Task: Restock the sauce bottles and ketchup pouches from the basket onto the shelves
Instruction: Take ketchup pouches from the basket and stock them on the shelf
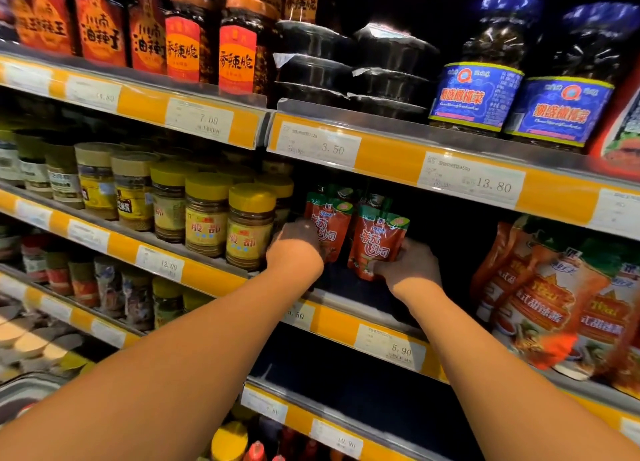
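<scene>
Each hand gripped a red ketchup pouch, the left hand (298, 244) on the left pouch (327, 223) and the right hand (410, 264) on the right pouch (375, 244), standing them upright just right of the yellow-lidded jars (247, 226), apparently to face shoppers.

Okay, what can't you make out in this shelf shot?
Head view only:
- Basket: not in frame.
- Left hand's grip on the left ketchup pouch: fingers hidden behind the hand.
- Bottom of the right ketchup pouch: covered by the right hand.
- Shelf depth behind the pouches: too dark.
- Small print on the price tag: blurred.
</scene>
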### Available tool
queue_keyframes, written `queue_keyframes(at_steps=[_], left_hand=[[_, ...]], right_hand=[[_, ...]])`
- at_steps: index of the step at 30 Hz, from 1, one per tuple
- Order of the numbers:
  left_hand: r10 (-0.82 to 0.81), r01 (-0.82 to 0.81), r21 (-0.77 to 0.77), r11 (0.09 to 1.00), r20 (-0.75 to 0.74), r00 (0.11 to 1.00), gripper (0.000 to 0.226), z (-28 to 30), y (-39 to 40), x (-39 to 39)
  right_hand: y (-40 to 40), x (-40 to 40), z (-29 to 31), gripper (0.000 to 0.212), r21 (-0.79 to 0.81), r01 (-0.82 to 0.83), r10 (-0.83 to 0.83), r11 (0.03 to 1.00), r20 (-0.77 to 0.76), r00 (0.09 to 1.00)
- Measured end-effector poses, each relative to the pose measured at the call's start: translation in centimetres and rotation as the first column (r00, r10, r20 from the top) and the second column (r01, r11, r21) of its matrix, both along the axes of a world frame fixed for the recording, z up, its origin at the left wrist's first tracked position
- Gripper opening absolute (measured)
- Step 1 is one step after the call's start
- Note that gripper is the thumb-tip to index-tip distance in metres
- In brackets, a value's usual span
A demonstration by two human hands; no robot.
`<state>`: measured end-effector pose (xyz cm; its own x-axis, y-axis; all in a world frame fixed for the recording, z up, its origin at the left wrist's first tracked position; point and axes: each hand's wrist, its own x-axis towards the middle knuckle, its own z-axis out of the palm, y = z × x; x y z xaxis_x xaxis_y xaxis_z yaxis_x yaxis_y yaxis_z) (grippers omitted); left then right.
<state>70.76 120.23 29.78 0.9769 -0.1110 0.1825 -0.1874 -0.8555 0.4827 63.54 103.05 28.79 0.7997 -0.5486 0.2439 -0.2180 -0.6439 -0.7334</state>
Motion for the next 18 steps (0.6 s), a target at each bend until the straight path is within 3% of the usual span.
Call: queue_keyframes(at_steps=[6,18], left_hand=[[-0.033,0.039,-0.075,0.996,0.079,0.996,0.035,-0.6,-0.3,1.4],[-0.045,0.053,-0.097,0.994,0.092,0.995,0.017,-0.8,-0.5,2.5]], right_hand=[[0.3,1.9,-0.3,0.040,0.031,0.005,-0.007,1.000,0.058,0.998],[0.9,4.7,-0.6,0.039,0.099,-0.022,0.010,0.995,0.124,0.992]])
